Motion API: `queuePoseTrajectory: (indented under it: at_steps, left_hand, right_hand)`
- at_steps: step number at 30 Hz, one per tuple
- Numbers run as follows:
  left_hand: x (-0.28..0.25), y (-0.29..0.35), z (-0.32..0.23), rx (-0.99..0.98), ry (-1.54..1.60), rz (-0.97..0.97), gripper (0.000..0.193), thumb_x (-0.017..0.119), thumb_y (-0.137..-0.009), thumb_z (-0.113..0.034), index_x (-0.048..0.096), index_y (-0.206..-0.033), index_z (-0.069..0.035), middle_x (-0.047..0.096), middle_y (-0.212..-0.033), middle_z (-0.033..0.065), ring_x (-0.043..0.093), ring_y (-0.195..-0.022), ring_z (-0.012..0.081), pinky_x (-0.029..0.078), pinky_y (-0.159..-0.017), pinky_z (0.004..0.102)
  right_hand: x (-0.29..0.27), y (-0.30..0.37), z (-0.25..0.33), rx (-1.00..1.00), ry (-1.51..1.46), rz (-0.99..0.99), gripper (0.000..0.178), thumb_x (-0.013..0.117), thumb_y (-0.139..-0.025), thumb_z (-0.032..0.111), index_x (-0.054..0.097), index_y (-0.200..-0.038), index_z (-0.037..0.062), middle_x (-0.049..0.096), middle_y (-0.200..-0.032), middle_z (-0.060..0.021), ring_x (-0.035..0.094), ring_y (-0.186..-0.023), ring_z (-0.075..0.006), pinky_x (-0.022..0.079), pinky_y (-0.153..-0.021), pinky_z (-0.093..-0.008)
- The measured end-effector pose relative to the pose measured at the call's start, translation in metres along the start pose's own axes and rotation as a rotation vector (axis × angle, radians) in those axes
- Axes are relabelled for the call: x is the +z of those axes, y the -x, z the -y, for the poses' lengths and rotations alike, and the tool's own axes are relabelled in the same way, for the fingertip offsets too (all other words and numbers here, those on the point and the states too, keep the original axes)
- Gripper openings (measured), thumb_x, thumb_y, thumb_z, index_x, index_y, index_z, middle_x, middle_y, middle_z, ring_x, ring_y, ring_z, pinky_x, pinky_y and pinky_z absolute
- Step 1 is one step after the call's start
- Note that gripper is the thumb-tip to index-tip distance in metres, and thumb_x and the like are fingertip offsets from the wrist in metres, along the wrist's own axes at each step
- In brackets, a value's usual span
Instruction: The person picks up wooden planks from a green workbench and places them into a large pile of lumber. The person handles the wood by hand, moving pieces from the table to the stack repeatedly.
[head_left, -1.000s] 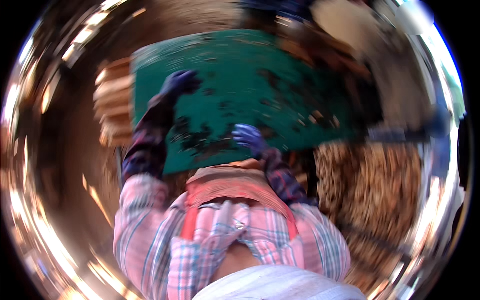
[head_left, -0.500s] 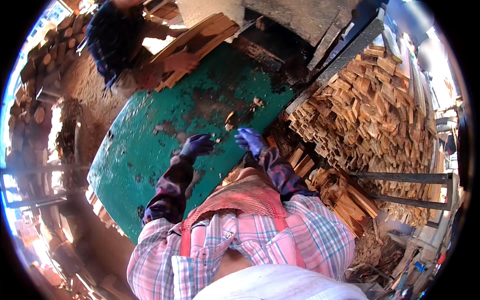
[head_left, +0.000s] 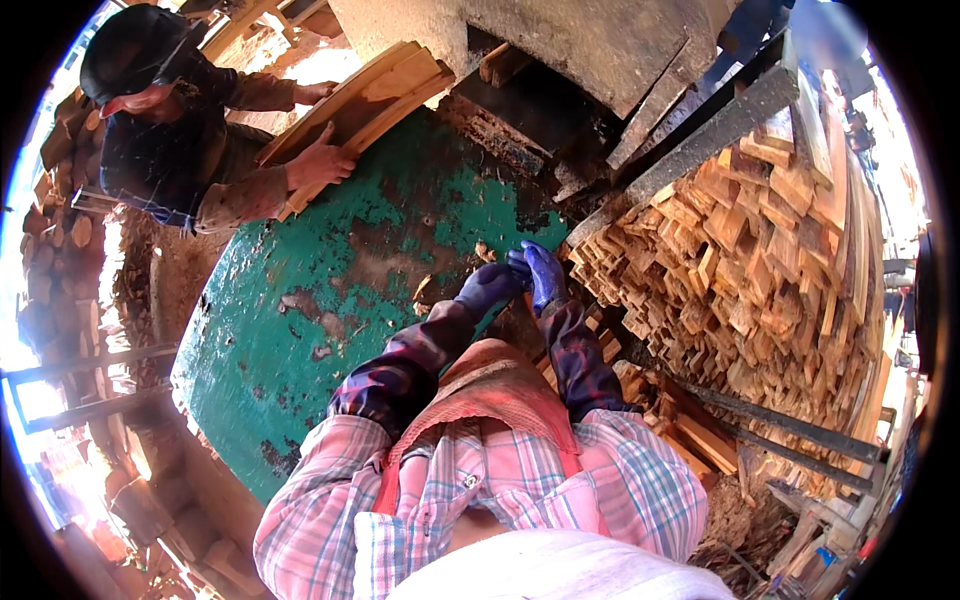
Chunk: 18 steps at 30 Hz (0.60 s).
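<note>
Both my hands wear purple-blue gloves and meet over the right edge of a worn green tabletop (head_left: pixel 240 350). My left hand (head_left: pixel 488 288) reaches across to the right, its fingertips against my right hand and partly hidden there. My right hand (head_left: pixel 545 276) has its fingers stretched forward, with nothing seen in it. Small wood chips (head_left: pixel 484 251) lie just beyond my left hand. Across the table, a person (head_left: pixel 150 120) in a dark cap and dark shirt grips a stack of sawn boards (head_left: pixel 370 100) with both hands, over the far left part of the tabletop.
A tall stack of cut wood pieces (head_left: pixel 740 270) stands on the right behind a grey beam (head_left: pixel 700 140). Loose wood slabs (head_left: pixel 700 440) lie by my right side. A dark opening edged with rough timber (head_left: pixel 495 130) is at the far end. Logs (head_left: pixel 60 240) are piled far left.
My left hand has moved right and met my right hand, which has shifted slightly right. The other person and the boards have shifted left in view, and the person's head has come into view.
</note>
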<state>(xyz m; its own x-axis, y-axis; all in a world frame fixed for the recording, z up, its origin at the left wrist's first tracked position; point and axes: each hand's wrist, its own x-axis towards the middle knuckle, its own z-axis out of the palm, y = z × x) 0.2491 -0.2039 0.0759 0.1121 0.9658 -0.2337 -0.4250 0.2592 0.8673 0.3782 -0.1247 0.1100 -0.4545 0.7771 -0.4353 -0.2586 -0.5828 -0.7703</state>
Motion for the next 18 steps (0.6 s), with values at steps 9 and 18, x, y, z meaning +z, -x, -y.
queuePoseTrajectory:
  at_steps: [9, 18]
  left_hand:
    - [0.001, -0.045, -0.02, 0.504, -1.593, -0.536, 0.049, 0.057, -0.076, -0.03, 0.049, -0.122, -0.016, 0.046, -0.127, 0.0106, 0.04, -0.12, 0.0289, 0.027, -0.103, 0.0474]
    - [-0.113, 0.207, -0.098, -0.341, -1.666, -0.82, 0.023, 0.057, -0.069, -0.025, 0.062, -0.085, -0.01, 0.059, -0.089, 0.0138, 0.055, -0.09, 0.0336, 0.044, -0.075, 0.0417]
  right_hand:
    - [-0.024, -0.036, 0.029, -0.162, 0.117, -0.263, 0.041, 0.05, -0.088, 0.025, 0.048, -0.124, 0.006, 0.06, -0.109, -0.0115, 0.058, -0.095, -0.0203, 0.046, -0.083, -0.0324]
    - [-0.028, -0.045, 0.009, -0.028, 0.23, -0.304, 0.04, 0.052, -0.088, 0.028, 0.049, -0.122, 0.0083, 0.062, -0.107, -0.0104, 0.058, -0.087, -0.0185, 0.045, -0.075, -0.0299]
